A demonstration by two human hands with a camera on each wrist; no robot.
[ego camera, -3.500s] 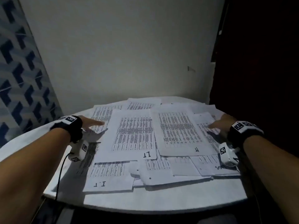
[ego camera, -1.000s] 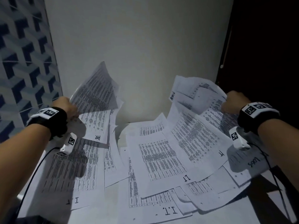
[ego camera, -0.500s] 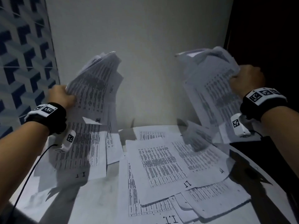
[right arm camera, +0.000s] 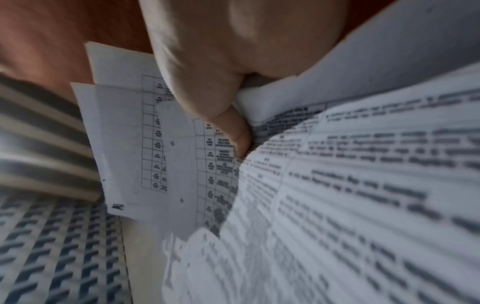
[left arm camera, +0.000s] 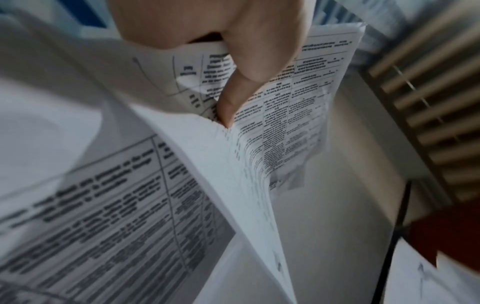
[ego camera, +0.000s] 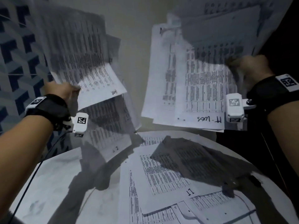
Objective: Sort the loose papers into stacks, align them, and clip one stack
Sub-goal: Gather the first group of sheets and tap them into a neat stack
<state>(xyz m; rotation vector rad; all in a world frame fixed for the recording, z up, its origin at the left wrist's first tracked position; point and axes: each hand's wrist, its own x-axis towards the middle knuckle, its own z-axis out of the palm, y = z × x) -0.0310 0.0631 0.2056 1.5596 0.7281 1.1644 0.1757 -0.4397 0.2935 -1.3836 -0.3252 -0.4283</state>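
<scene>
My left hand [ego camera: 64, 91] grips a bunch of printed sheets [ego camera: 84, 65] held up in the air at the left; one sheet is marked "HR". In the left wrist view the thumb [left arm camera: 231, 102] pinches that left bunch [left arm camera: 285, 123] against the fingers. My right hand [ego camera: 249, 68] grips a second bunch of sheets [ego camera: 194, 88] raised at the right, its front page marked "IT-Webs". In the right wrist view the thumb [right arm camera: 233, 131] presses on the right bunch [right arm camera: 337, 195]. More printed sheets [ego camera: 163, 177] marked "IT" lie loose on the round white table [ego camera: 61, 191].
A plain pale wall [ego camera: 135, 29] stands behind the table, with a blue patterned wall [ego camera: 14, 50] at the left and a dark opening [ego camera: 288, 50] at the right. A black cable [ego camera: 30, 180] hangs from my left wrist over the table's left edge.
Both hands have lifted their bunches of sheets higher off the table. A second ago the sheets still trailed onto the pile; now both bunches hang free above it.
</scene>
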